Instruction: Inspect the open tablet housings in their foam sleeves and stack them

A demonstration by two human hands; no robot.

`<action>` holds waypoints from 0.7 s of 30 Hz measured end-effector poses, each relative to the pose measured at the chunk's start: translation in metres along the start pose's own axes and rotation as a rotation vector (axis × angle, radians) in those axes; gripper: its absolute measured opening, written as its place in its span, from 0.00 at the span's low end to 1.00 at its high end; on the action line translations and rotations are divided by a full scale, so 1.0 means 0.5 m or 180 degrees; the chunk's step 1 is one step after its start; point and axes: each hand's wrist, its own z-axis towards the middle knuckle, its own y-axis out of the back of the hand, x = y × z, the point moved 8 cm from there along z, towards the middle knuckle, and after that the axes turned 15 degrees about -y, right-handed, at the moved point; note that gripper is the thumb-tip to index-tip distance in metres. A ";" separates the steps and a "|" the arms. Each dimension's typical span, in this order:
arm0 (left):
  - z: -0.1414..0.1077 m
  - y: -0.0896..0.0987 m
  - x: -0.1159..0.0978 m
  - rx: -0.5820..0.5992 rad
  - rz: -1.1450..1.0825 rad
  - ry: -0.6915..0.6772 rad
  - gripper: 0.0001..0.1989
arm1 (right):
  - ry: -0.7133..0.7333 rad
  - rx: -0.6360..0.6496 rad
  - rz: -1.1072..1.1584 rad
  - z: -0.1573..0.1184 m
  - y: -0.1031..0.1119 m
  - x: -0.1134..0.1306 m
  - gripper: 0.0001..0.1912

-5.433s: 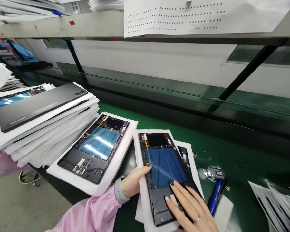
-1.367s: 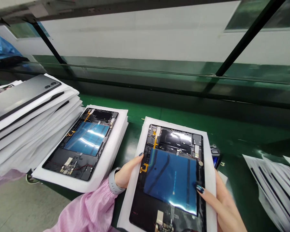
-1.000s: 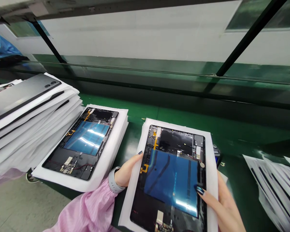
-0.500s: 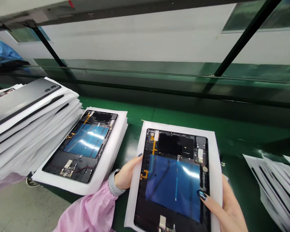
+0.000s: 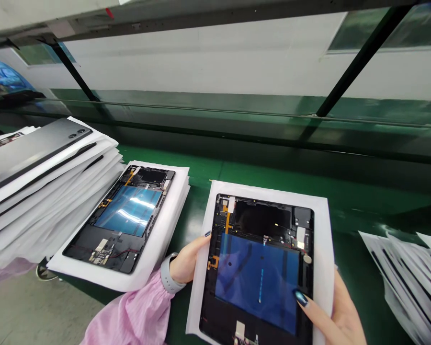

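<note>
1. Open tablet sits btwn a worker's hands, near end cut off; its circuit board shows only in pt.
2. L hand grips the L side, thumb by the tablet's edge, other fingers hidden under the white sheet beneath.
3. R hand holds the opp. side, dark-nailed thumb on the blue panel; most other fingers out of sight.
4. Long axis runs away from worker, far end leaning slightly R; orange ribbon lies beyond L thumb, round silver part beyond R thumb.
5. L of L hand: 2nd tablet on a white stack, far end slanting R. Farther L, gray tablet, cut off.
6. R of R hand: fanned sheets, cut off, dark contents unclear.
7. Well beyond L hand: person in blue, too blurred for detail.
</note>
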 end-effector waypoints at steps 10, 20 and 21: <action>0.001 -0.009 -0.001 0.0016 -0.0164 0.0061 0.11 | 0.0045 -0.0194 0.0033 -0.004 -0.004 0.003 0.27; 0.007 -0.009 -0.009 0.0043 0.0140 -0.0163 0.16 | 0.0275 -0.0095 -0.0121 0.000 -0.011 0.014 0.27; 0.008 -0.009 -0.010 0.0030 0.0181 -0.0188 0.16 | 0.0291 -0.0090 -0.0133 0.001 -0.011 0.015 0.26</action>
